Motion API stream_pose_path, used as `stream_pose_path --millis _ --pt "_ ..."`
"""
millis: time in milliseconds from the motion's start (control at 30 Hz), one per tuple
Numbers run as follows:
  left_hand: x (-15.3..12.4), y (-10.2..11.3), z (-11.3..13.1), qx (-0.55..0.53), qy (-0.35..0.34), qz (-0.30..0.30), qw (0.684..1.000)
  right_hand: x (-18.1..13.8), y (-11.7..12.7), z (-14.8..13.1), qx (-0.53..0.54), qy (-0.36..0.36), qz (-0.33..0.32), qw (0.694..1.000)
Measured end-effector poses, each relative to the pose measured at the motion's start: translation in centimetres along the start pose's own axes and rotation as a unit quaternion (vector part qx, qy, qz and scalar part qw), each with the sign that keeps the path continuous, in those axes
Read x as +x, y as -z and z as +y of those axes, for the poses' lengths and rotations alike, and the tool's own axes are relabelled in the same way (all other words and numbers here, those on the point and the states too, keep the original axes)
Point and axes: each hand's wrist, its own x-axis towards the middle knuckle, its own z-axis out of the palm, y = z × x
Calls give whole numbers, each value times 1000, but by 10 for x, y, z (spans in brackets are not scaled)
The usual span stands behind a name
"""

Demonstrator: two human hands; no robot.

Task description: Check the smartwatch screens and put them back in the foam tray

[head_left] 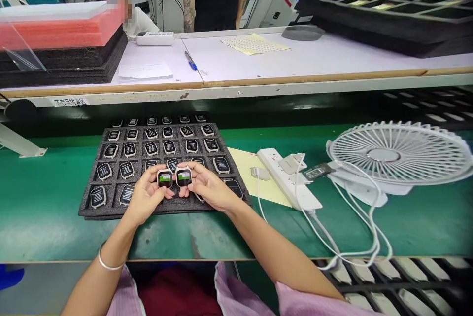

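My left hand [147,193] pinches a smartwatch body [164,178] with a pale case and no strap. Side by side with it, a second smartwatch body [184,176] is gripped between the fingers and thumb of my right hand [207,187]. Both screens are lit, with green and white bands on black, and face up toward me. Below them lies a black foam tray [111,211] whose pockets hold several more watch bodies, most showing white text on dark screens. My hands hide part of the tray's front rows.
To the right, a white power strip [288,178] with plugs and cables rests partly on yellow paper [242,158]. Beyond it lies a white fan [384,156]. A raised shelf [236,72] carries foam stacks [62,59], a pen [191,61] and sheets. Two people are behind it.
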Motion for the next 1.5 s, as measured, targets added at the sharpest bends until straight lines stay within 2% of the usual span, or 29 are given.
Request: stream_pose_path --millis 300,500,800,967,1500 --pt "2 -1 1 24 6 22 999 1 -1 -2 42 -37 11 998" --pt "3 -4 1 29 8 35 999 1 -1 -2 30 -30 3 999" --pt "1 0 1 23 -7 8 1000 0 -2 -2 17 -16 4 1000" --pt "1 -1 1 25 11 18 999 1 -2 -2 0 -22 5 1000" --pt "-1 -4 -3 1 8 11 1000 -3 -2 -2 -8 -32 30 999"
